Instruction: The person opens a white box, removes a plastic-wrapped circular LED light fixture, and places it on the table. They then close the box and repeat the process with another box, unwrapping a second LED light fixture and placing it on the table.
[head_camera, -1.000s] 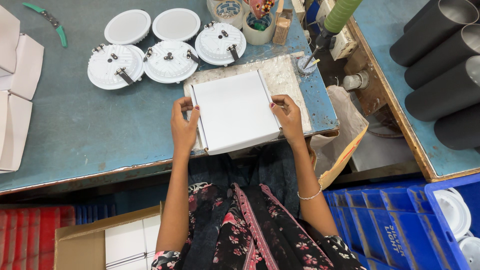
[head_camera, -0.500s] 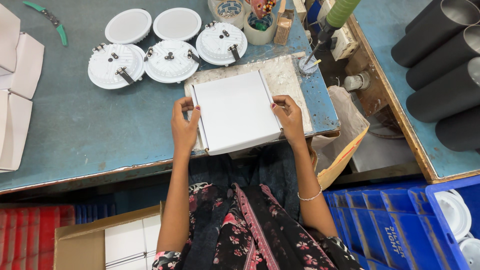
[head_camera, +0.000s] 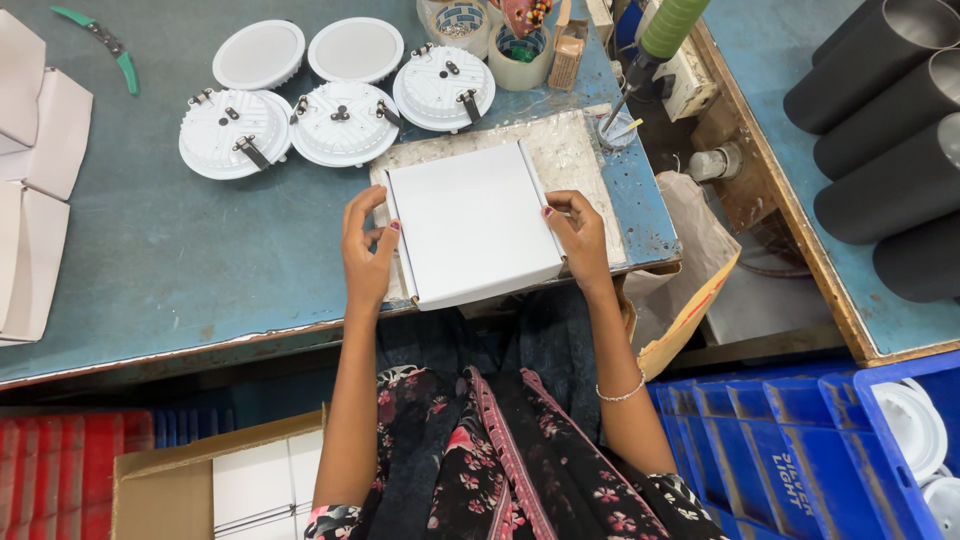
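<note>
Our fingers (head_camera: 372, 205) of the left hand (head_camera: 368, 262) curl around the left edge of the white box (head_camera: 472, 222), thumb pressed against its side and fingertips hooked over the top corner, so this hand is closed on the box rather than spread; the right hand (head_camera: 582, 240) does the same on the opposite edge, its fingers (head_camera: 560, 208) bent over the upper right corner and pinching the wall. In this single head view we see the box lying flat on a pale worn mat (head_camera: 560, 150) at the near edge of the blue desk (head_camera: 160, 260), tilted a little, lid side up and closed, with no flap standing open. We judge the box to be already folded and shut, and we cannot tell whether anything is inside it. Behind it, well apart from our hands, three round white light fittings (head_camera: 345, 122) lie back up with their spring clips showing, and two more (head_camera: 258, 54) lie face up beyond them, none of them boxed. Flat white box blanks (head_camera: 40, 130) wait unfolded at the left edge of the desk, and a brown carton (head_camera: 215, 470) under the desk by our knees holds white boxes already stacked. So, as we read it, some are packed and several fittings and blanks remain.
</note>
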